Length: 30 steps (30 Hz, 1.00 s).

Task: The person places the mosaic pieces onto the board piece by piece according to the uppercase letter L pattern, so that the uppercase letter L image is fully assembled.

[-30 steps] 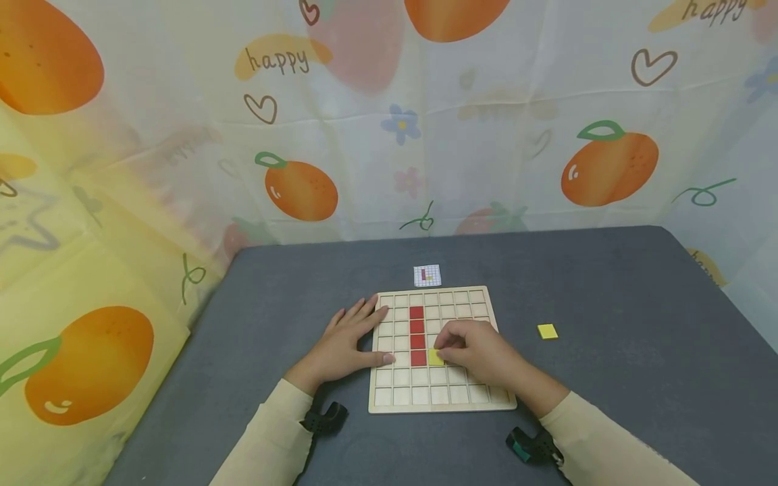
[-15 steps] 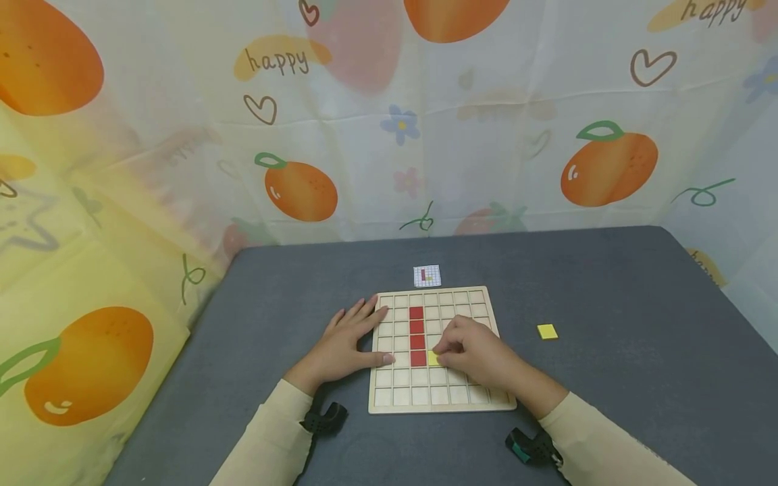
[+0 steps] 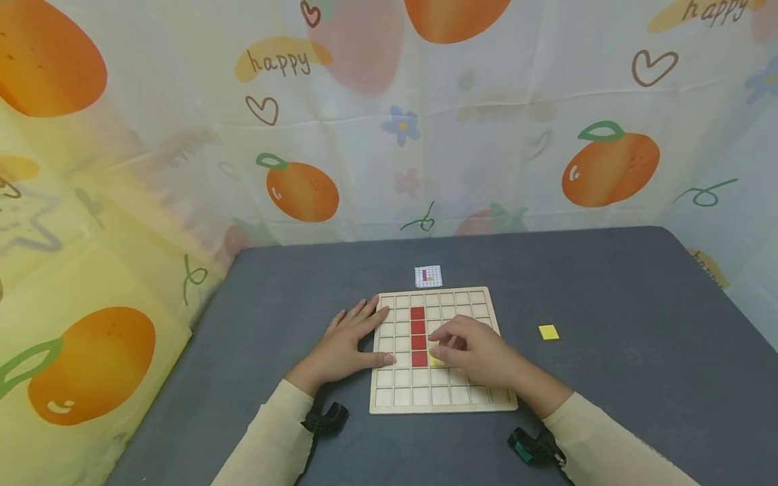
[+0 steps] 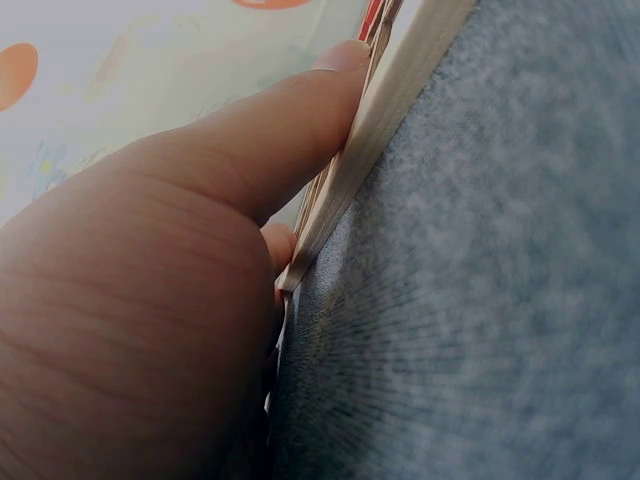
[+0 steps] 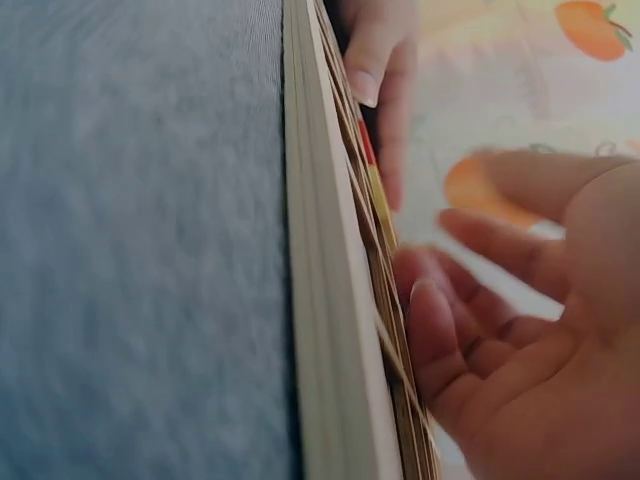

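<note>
A square wooden grid board [image 3: 389,410] lies on the table in front of me. Several red tiles [image 3: 418,341] form a column in its cells. Beside the lowest red one, a yellow tile [image 3: 436,362] sits in the grid, partly covered by my right hand [image 3: 483,351]. That hand's thumb and index finger are parted just over the yellow tile and pinch nothing. My left hand [image 3: 345,352] rests spread on the board's left edge, thumb [image 4: 300,110] over the rim in the left wrist view.
To the right of the board, a second yellow tile [image 3: 548,332] lies on the grey table [image 3: 614,385]. Behind the board is a small pattern card [image 3: 428,276] with a printed grid. A fruit-print cloth [image 3: 486,155] hangs along the table's far side.
My right thumb and index finger, earlier together at the yellow tile on the board, have come apart, the index finger moving up and left. The left hand stays in place.
</note>
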Tool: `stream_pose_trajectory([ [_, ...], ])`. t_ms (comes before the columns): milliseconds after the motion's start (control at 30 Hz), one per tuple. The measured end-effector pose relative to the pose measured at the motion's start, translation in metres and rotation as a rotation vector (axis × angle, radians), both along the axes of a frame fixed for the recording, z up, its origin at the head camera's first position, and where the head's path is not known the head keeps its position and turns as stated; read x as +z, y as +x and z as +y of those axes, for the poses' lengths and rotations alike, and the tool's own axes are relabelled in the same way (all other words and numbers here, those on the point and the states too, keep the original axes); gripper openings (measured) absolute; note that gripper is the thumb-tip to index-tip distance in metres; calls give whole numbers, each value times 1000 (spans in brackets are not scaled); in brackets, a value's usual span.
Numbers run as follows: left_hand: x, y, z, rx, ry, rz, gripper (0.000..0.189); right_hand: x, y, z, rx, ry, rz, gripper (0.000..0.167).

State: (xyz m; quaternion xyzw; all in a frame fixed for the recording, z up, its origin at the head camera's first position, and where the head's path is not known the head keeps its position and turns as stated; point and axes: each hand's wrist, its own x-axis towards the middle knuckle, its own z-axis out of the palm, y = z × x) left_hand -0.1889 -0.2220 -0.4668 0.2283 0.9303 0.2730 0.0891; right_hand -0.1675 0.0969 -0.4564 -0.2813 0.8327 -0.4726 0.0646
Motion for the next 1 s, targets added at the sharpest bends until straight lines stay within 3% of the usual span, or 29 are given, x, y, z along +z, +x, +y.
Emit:
stream_pose_trajectory([
  [167,-1,0,1,4,-4,-1,101,10,-3,8,-6,-122,-161,39],
  [300,-2,-1,1,0,5,4,101,16,-5,21,-19,-218,-260,45],
  [667,-2,-2,0,5,-5,3,101,22,-7,75,-80,-344,-208,42],
  [1000,-2,-1,1,2,1,-3,102,12,-12,132,-193,-296,-142,41],
])
